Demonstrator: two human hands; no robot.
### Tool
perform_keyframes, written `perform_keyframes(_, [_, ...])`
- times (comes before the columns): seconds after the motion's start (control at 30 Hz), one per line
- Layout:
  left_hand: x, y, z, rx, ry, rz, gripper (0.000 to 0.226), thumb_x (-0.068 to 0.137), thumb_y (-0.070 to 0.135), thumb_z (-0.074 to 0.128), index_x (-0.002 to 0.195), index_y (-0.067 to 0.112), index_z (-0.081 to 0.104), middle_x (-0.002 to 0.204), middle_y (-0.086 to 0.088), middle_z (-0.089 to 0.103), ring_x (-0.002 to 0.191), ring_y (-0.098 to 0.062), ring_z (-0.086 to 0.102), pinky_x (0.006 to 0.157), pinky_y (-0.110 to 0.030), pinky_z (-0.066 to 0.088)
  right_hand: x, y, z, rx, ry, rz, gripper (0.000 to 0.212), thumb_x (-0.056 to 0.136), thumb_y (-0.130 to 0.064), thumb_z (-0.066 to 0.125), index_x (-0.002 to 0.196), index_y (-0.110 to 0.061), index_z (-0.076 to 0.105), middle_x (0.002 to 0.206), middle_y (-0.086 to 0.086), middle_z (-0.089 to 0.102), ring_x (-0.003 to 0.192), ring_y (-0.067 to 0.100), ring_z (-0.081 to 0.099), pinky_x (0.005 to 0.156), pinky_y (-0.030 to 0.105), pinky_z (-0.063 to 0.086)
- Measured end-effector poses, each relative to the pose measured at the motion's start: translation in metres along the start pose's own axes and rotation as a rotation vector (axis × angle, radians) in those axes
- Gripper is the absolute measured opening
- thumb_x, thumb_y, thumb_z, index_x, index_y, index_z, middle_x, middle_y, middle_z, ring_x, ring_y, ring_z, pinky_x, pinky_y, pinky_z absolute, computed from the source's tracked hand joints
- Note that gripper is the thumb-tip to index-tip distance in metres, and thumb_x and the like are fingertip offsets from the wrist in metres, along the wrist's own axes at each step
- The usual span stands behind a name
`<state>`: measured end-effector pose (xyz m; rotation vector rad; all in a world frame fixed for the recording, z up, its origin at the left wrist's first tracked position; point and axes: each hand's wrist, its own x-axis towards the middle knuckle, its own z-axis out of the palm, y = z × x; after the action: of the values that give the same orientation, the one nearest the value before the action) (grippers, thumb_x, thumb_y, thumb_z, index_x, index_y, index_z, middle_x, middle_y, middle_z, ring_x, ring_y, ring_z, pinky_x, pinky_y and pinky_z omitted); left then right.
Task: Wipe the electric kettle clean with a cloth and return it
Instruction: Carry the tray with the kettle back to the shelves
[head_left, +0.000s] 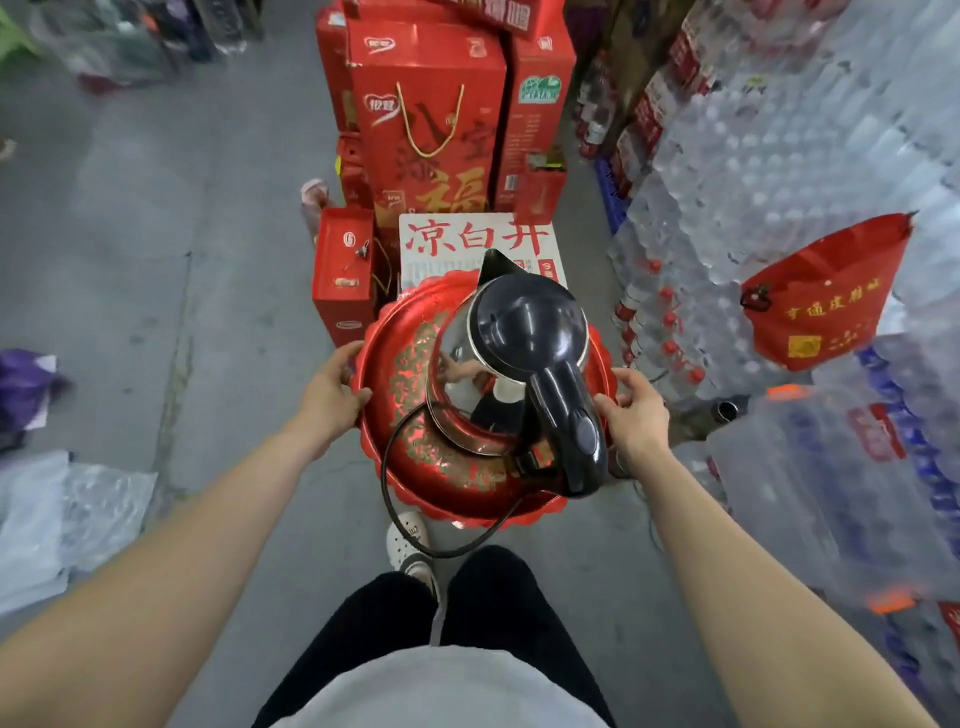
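my left hand (332, 387) and right hand (636, 410) grip the rim of the red tray (395, 317), the kettle (524, 327) standing on it; no cloth visible, wiping seemingly unstarted.

red gift boxes (426, 119) stacked ahead | white carton (475, 241) just before them | bottled-water packs (779, 156) right | red bag (826, 296) against packs

Far rim of the red tray (384, 332) was concealed by the electric kettle (524, 332); fingertips of the left hand (332, 387) and right hand (636, 410), by which opposite rims were gripped, were partly hidden at the tray's edge; one end of the power cord (387, 467) was lost behind the kettle's handle; the white carton (467, 236) was partly covered, its small print illegible; the red gift boxes (426, 104) were cropped by the top edge; the stacked bottled water (779, 156) was blurred; both forearms (171, 545) were cut off at the bottom edge.
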<state>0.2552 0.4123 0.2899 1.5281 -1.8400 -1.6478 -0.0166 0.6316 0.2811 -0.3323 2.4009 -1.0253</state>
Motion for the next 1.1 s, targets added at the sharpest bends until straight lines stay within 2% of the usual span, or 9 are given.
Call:
perform_keyframes(0.13, [0.080, 0.026, -0.015, 0.077, -0.023, 0.004, 0.061, 0.093, -0.013, 0.048, 0.145, 0.019, 0.041, 0.090, -0.002, 0.047, 0.071, -0.020, 0.056, 0.045, -0.022, 0.056, 0.054, -0.035, 0.034, -0.037, 0.011, 0.057, 0.035, 0.093, -0.016, 0.067, 0.126, -0.026, 0.059, 0.082, -0.002, 0.062, 0.064, 0.011, 0.062, 0.054, 0.023, 0.048])
perform_keyframes(0.2, [0.118, 0.036, -0.017, 0.097, -0.033, 0.002, 0.060, 0.093, -0.011, 0.050, 0.144, 0.020, 0.042, 0.093, -0.002, 0.048, 0.072, -0.019, 0.056, 0.047, -0.024, 0.055, 0.084, -0.050, 0.048, -0.032, 0.008, 0.091, 0.033, 0.092, -0.018, 0.067, 0.122, -0.030, 0.059, 0.085, 0.003, 0.069, 0.070, 0.018, 0.070, 0.065, 0.037, 0.061])
perform_keyframes(0.33, [0.192, 0.049, -0.011, 0.107, -0.033, -0.015, 0.062, 0.093, -0.011, 0.051, 0.146, 0.019, 0.039, 0.106, -0.008, 0.052, 0.082, -0.025, 0.058, 0.054, -0.025, 0.050, 0.156, -0.073, 0.076, -0.056, -0.012, 0.125, 0.032, 0.092, -0.020, 0.067, 0.119, -0.034, 0.058, 0.088, 0.005, 0.072, 0.078, 0.023, 0.074, 0.079, 0.047, 0.062])
perform_keyframes(0.43, [0.247, 0.054, -0.002, 0.099, -0.014, -0.047, 0.065, 0.092, -0.013, 0.051, 0.146, 0.020, 0.039, 0.101, -0.006, 0.054, 0.072, -0.017, 0.057, 0.051, -0.022, 0.053, 0.214, -0.089, 0.098, -0.081, -0.031, 0.143, 0.034, 0.092, -0.020, 0.067, 0.122, -0.033, 0.058, 0.088, 0.004, 0.071, 0.080, 0.023, 0.073, 0.078, 0.047, 0.062])
perform_keyframes(0.57, [0.322, 0.045, 0.012, 0.091, -0.029, -0.121, 0.066, 0.091, -0.012, 0.053, 0.147, 0.022, 0.040, 0.102, -0.012, 0.061, 0.083, -0.030, 0.061, 0.083, -0.050, 0.057, 0.285, -0.097, 0.127, -0.129, -0.055, 0.160, 0.034, 0.094, -0.019, 0.066, 0.123, -0.032, 0.056, 0.086, 0.004, 0.069, 0.078, 0.024, 0.073, 0.075, 0.047, 0.063])
perform_keyframes(0.67, [0.373, 0.036, 0.026, 0.126, -0.037, -0.144, 0.066, 0.090, -0.011, 0.056, 0.146, 0.022, 0.041, 0.115, -0.013, 0.059, 0.101, -0.034, 0.061, 0.095, -0.055, 0.051, 0.331, -0.095, 0.149, -0.164, -0.069, 0.188, 0.034, 0.095, -0.017, 0.066, 0.125, -0.028, 0.055, 0.083, 0.002, 0.066, 0.076, 0.024, 0.072, 0.075, 0.047, 0.063])
perform_keyframes(0.87, [0.465, 0.011, 0.055, 0.200, -0.082, -0.133, 0.067, 0.090, -0.008, 0.056, 0.147, 0.025, 0.040, 0.090, 0.008, 0.054, 0.093, -0.029, 0.060, 0.090, -0.051, 0.054, 0.404, -0.069, 0.188, -0.190, -0.077, 0.212, 0.039, 0.096, -0.015, 0.064, 0.132, -0.025, 0.051, 0.082, -0.004, 0.060, 0.071, 0.016, 0.067, 0.063, 0.035, 0.061])
perform_keyframes(0.97, [0.495, 0.000, 0.063, 0.233, -0.124, -0.176, 0.069, 0.091, -0.003, 0.055, 0.144, 0.038, 0.039, 0.098, 0.014, 0.055, 0.106, -0.034, 0.062, 0.091, -0.058, 0.053, 0.425, -0.059, 0.205, -0.212, -0.098, 0.236, 0.043, 0.096, -0.017, 0.064, 0.135, -0.026, 0.049, 0.088, -0.006, 0.061, 0.081, 0.021, 0.070, 0.076, 0.043, 0.063])
perform_keyframes(1.1, [0.517, -0.014, 0.066, 0.305, -0.126, -0.205, 0.071, 0.089, 0.002, 0.056, 0.136, 0.052, 0.036, 0.105, 0.001, 0.062, 0.100, -0.036, 0.066, 0.084, -0.061, 0.056, 0.437, -0.050, 0.220, -0.228, -0.106, 0.259, 0.046, 0.094, -0.019, 0.067, 0.135, -0.028, 0.049, 0.081, -0.012, 0.057, 0.091, 0.029, 0.072, 0.084, 0.052, 0.060])
